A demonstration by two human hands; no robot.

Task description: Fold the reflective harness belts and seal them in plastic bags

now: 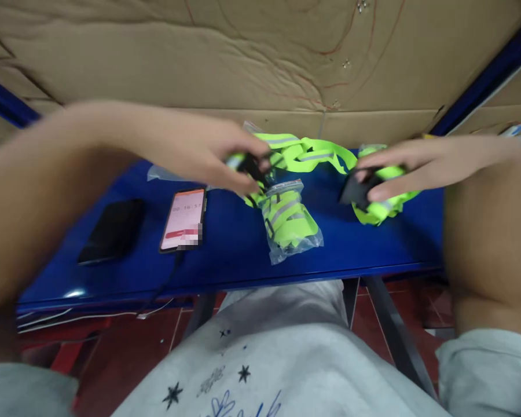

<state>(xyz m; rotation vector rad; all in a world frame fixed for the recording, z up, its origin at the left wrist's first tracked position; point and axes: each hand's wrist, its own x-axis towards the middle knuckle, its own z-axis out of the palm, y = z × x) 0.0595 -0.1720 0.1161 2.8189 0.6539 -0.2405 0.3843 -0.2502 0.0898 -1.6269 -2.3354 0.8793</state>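
Note:
A neon-yellow reflective strap (312, 155) with a grey stripe stretches in loose loops between my two hands. My left hand (212, 153) pinches a bunched end of it around a black fitting (254, 168), smeared by motion. At the right, my right hand (425, 162) grips a flat black piece (356, 191) between thumb and fingers, with more yellow strap (377, 211) bunched beneath. Between the hands, nearer the front edge, lies a clear zip bag (315, 238) with a folded yellow strap inside. The exact shape of both black pieces is unclear.
A phone (184, 217) showing a timer lies on the blue table (230, 260), a cable running from its lower end. Left of it is a black wallet-like object (113, 230). Cardboard (156, 63) walls the back, and blue frame posts (481, 75) stand at the sides.

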